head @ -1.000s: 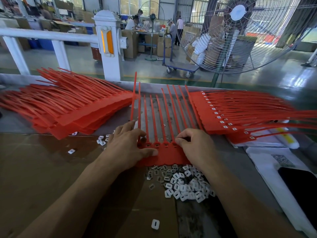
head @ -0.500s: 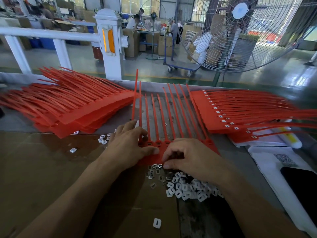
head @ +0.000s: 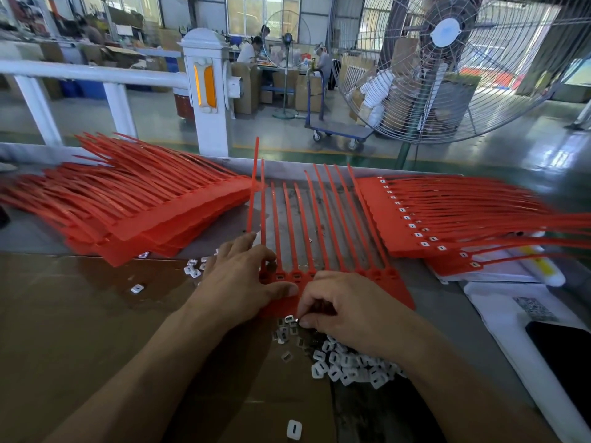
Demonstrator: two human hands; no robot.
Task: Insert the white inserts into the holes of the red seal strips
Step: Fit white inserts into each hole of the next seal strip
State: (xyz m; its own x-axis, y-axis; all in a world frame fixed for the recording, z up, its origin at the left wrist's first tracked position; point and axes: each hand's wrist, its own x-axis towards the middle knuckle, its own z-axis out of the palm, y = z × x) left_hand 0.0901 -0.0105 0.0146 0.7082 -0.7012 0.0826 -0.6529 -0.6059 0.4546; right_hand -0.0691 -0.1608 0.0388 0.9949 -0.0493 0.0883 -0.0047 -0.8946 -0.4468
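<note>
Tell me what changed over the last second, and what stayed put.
The right hand came off the head of the red seal strip and drew back toward the person to the pile of white inserts, where its fingertips now pinch at one. The left hand stayed pressed on the strip's left end. The stacks of strips on either side did not move.

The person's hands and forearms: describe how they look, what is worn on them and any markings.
Both the left hand and the right hand are bare: no gloves, and no rings show on the fingers in view. Both forearms are uncovered to the bottom edge of the picture, with no sleeve, watch or wristband in sight. No marks or tattoos show.
</note>
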